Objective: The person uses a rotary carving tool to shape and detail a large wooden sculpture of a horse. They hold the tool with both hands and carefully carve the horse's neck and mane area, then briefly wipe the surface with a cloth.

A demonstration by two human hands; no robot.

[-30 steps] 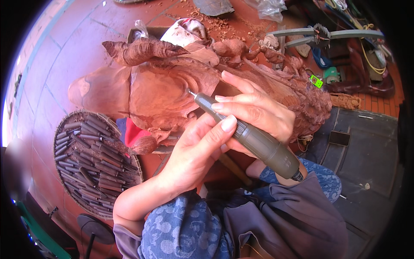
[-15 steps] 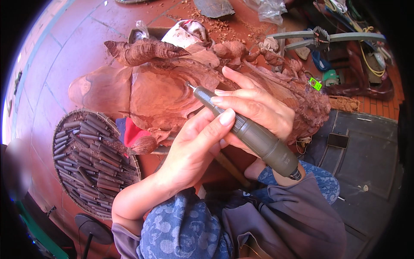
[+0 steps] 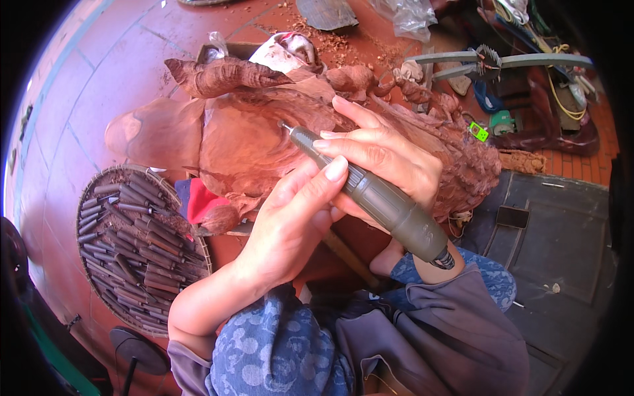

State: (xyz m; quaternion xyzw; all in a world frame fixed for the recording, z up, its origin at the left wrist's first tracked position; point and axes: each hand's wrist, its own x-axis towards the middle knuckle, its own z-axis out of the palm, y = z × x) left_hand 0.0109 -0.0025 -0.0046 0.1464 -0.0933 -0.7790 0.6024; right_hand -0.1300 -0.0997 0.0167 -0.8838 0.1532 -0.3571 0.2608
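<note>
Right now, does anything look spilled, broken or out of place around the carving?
Wood chips lie scattered on the red floor beyond the wood carving, by a crumpled plastic bag. Otherwise nothing stands out: both hands, left hand and right hand, hold the grey rotary tool against the carving.

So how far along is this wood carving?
The reddish wood carving already has folds and textured parts shaped, and shavings litter the floor. The right hand holds a grey rotary tool at the surface, steadied by the left hand. Smooth areas look unfinished.
</note>
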